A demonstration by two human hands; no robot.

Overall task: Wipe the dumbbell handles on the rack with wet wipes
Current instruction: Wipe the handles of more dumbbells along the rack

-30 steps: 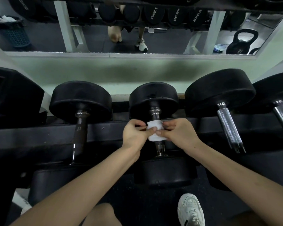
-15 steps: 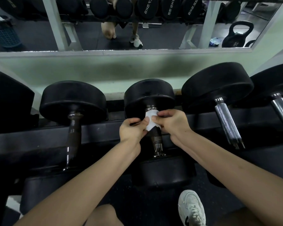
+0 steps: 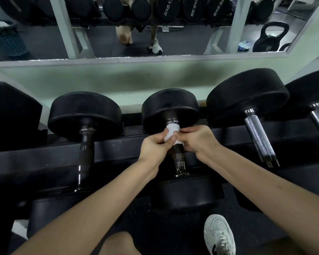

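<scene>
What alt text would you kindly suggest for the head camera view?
The left hand and right hand hold a white wipe around the middle dumbbell handle on a rack. More dumbbells lie either side, below a mirror.

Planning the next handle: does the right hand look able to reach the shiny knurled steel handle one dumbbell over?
Likely yes: the shiny knurled steel handle lies bare beside the right hand, nothing between; but that hand pinches the white wet wipe now.

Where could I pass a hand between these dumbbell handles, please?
The widest gap lies over the rail between the left handle and the left hand. Another lies between the right hand and the knurled handle. The middle handle is crowded: both hands hold the wipe there.
</scene>
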